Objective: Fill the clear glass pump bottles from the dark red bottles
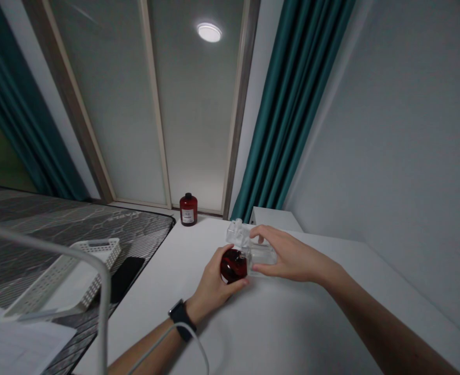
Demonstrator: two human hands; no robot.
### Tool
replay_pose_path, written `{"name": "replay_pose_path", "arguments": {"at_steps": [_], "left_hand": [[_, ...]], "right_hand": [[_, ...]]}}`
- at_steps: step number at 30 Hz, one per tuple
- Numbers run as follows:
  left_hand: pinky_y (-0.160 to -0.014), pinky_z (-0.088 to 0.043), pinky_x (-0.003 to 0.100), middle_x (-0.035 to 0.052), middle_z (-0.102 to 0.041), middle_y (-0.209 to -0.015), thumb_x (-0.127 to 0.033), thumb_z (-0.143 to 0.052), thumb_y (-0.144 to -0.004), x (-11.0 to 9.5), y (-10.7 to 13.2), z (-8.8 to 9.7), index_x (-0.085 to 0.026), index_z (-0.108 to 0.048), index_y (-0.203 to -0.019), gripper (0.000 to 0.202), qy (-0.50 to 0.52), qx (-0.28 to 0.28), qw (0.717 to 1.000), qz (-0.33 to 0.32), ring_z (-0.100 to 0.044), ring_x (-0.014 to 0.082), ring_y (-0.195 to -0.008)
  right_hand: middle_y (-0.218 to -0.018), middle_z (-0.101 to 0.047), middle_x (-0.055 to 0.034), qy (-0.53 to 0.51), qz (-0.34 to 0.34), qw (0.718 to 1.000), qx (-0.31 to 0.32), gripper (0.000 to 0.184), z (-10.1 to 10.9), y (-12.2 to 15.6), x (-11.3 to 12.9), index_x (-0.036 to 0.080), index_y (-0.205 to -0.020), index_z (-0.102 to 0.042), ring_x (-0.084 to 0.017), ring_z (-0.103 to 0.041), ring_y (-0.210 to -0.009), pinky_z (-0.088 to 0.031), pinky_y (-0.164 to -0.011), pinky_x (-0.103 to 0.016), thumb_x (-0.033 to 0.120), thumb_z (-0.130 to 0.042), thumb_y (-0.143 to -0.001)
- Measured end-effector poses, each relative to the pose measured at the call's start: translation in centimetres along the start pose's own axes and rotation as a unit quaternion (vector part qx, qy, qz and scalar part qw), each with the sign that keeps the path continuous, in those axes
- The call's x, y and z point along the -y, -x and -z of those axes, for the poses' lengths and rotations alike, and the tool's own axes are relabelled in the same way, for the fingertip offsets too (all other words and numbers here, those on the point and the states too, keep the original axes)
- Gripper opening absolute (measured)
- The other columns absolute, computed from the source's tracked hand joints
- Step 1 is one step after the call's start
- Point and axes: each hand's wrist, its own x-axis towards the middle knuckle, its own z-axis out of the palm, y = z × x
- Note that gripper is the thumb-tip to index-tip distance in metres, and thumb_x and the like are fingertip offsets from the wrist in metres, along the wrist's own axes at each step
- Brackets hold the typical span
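My left hand (216,276) is closed around a dark red bottle (233,266), thumb in front and fingers behind. In my right hand (282,252) is a clear bottle (264,254), tilted onto its side and gripped between thumb and fingers. Its neck end meets the top of the red bottle; I cannot tell whether they touch. Just behind both hands shows another clear, crinkled-looking object (236,232), whose kind I cannot make out. All this is over the white table (276,323). On my left wrist is a dark watch (182,319).
A second red bottle (188,210) with a black cap and white label stands at the table's far left corner. To the left are a white plastic basket (34,286), a black flat object (127,278) and papers (22,344). A pale curved tube (103,307) crosses the left foreground.
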Motion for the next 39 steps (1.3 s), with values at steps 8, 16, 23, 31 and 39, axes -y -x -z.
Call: {"name": "replay_pose_path", "arguments": {"at_steps": [8, 16, 23, 31, 39], "left_hand": [[-0.099, -0.05, 0.045, 0.0109, -0.063, -0.122, -0.026, -0.08, -0.071, 0.13, 0.06, -0.14, -0.019, -0.048, -0.132, 0.07, 0.008, 0.002, 1.0, 0.01, -0.063, 0.0291, -0.111], [-0.1, -0.049, 0.045, 0.0109, -0.062, -0.123, -0.024, -0.08, -0.069, 0.02, -0.06, -0.33, -0.018, -0.048, -0.131, 0.069, 0.007, -0.003, 1.0, 0.013, -0.063, 0.0286, -0.111], [-0.099, -0.048, 0.045, 0.0108, -0.062, -0.122, -0.022, -0.079, -0.069, 0.15, 0.0, -0.51, -0.017, -0.048, -0.13, 0.069, 0.017, -0.005, 1.0, 0.009, -0.062, 0.0282, -0.111], [-0.1, -0.047, 0.045, 0.0113, -0.061, -0.123, -0.023, -0.078, -0.07, 0.16, 0.13, -0.55, -0.017, -0.047, -0.131, 0.069, 0.024, -0.003, 1.0, 0.018, -0.061, 0.0283, -0.112], [-0.101, -0.046, 0.045, 0.0117, -0.061, -0.124, -0.025, -0.078, -0.071, 0.06, 0.08, -0.66, -0.017, -0.047, -0.131, 0.068, 0.025, -0.004, 1.0, 0.017, -0.06, 0.0289, -0.113]], "right_hand": [[-0.123, -0.063, -0.01, 0.001, 0.003, 1.0, -0.002, 0.045, 0.0, -0.12, -0.04, 0.023, -0.119, -0.054, -0.028, -0.059, -0.114, -0.047, -0.098, -0.044, 0.033, -0.072, -0.079], [-0.122, -0.063, -0.0101, 0.012, 0.003, 1.0, 0.006, 0.043, 0.08, -0.2, 0.02, 0.022, -0.117, -0.053, -0.028, -0.059, -0.115, -0.047, -0.099, -0.042, 0.032, -0.073, -0.08], [-0.121, -0.063, -0.0096, 0.009, 0.008, 1.0, 0.003, 0.044, 0.03, -0.11, -0.24, 0.022, -0.118, -0.054, -0.028, -0.059, -0.113, -0.047, -0.098, -0.041, 0.033, -0.072, -0.08], [-0.12, -0.063, -0.0096, 0.011, 0.009, 1.0, 0.004, 0.042, 0.08, -0.27, -0.14, 0.021, -0.116, -0.054, -0.027, -0.059, -0.113, -0.047, -0.098, -0.042, 0.032, -0.073, -0.079], [-0.121, -0.062, -0.0099, 0.016, 0.012, 1.0, 0.007, 0.044, 0.07, -0.21, -0.16, 0.02, -0.117, -0.053, -0.027, -0.058, -0.115, -0.046, -0.1, -0.041, 0.031, -0.073, -0.08]]}}
